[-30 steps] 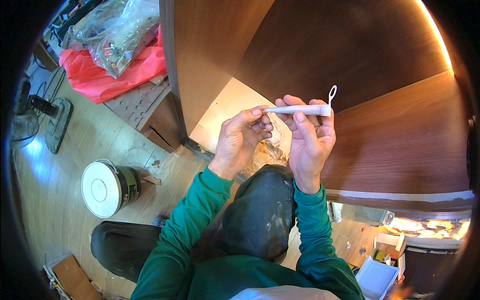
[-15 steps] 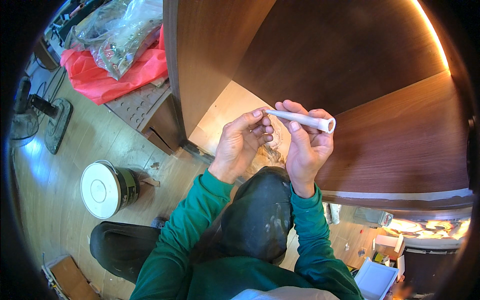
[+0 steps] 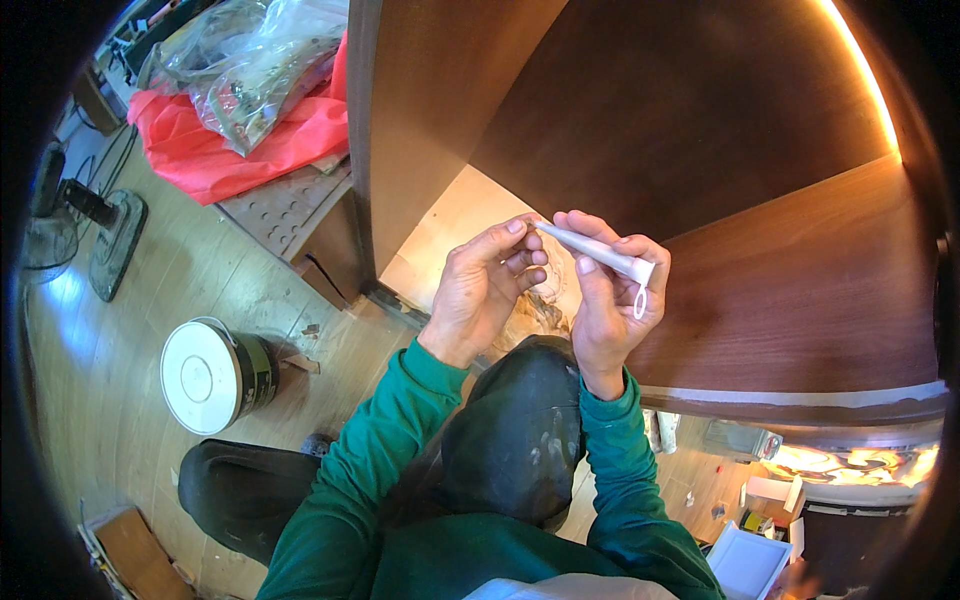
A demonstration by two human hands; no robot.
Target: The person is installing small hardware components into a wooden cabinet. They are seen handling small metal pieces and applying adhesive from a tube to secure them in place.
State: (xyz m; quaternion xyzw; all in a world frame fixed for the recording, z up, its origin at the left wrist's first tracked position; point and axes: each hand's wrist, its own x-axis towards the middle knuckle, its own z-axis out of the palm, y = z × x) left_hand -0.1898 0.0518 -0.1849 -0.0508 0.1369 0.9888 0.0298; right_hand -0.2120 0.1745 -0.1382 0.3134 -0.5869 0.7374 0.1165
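A translucent white, tapering sealant nozzle (image 3: 597, 255) slants between my hands, above my raised knee. My right hand (image 3: 612, 310) holds it along its body, the thumb on the near side and the fingers behind. Its wide end points right, and a small ring tab (image 3: 641, 302) hangs from that rim. The thumb and index finger of my left hand (image 3: 482, 285) are pinched together at the narrow tip, the other fingers curled. Whether something small also lies between those fingertips is too small to tell.
A dark wood cabinet (image 3: 760, 310) with a glowing light strip stands ahead and right. On the left are a lidded bucket (image 3: 200, 378), a red sheet (image 3: 240, 150) under clear plastic bags, and a dusty black stand (image 3: 118, 245). A white tray (image 3: 748, 562) lies lower right.
The nozzle has turned in my right hand; its wide end dips lower and the ring tab now hangs below it. My left hand keeps its pinch at the tip.
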